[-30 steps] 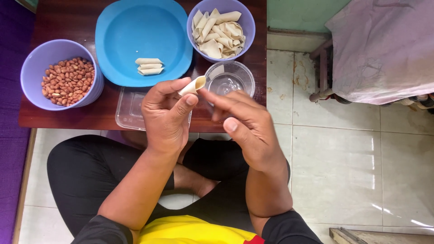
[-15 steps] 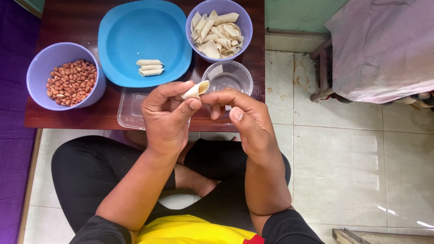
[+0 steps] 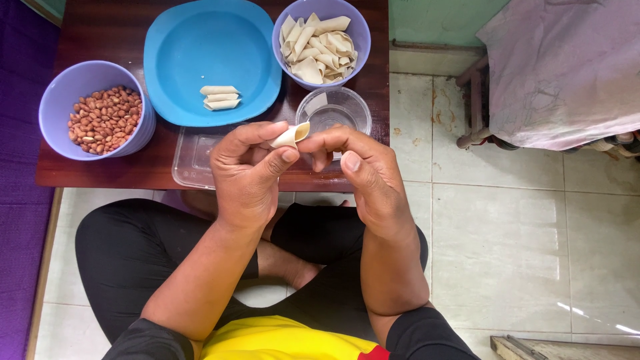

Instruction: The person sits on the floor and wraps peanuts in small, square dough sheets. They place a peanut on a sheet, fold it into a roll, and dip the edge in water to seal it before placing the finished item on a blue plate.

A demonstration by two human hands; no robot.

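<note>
Above the near edge of the dark wooden table (image 3: pixel 87 175), both hands meet at one small piece of pale rolled dough wrapper (image 3: pixel 291 137). Left hand (image 3: pixel 248 175): back of hand toward the camera, wrist straight, forearm running down and left toward the lap. Thumb and forefinger pinch the roll, the thumb pressed against its lower side; remaining fingers curl into the palm. Right hand (image 3: pixel 363 175): also back up, forearm coming in from the lower right, elbow bent. Its fingertips bend inward to the open end of the roll and touch it there; the thumb lies extended along the near side, nail visible. Whether the right thumb contacts the roll cannot be told.

The roll is tilted, open end up and to the right, held clear of the table.

On the table beyond the hands: a small clear glass bowl (image 3: pixel 333 107) just behind the roll, a clear plastic lid or tray (image 3: pixel 195 157) partly under the left hand, a blue plate (image 3: pixel 180 47) carrying three finished rolls (image 3: pixel 219 97) laid side by side, a lilac bowl (image 3: pixel 359 33) of folded dough wrappers, and at far left a second lilac bowl (image 3: pixel 57 87) of peanuts (image 3: pixel 105 118). The person sits cross-legged on a tiled floor (image 3: pixel 507 253).
</note>
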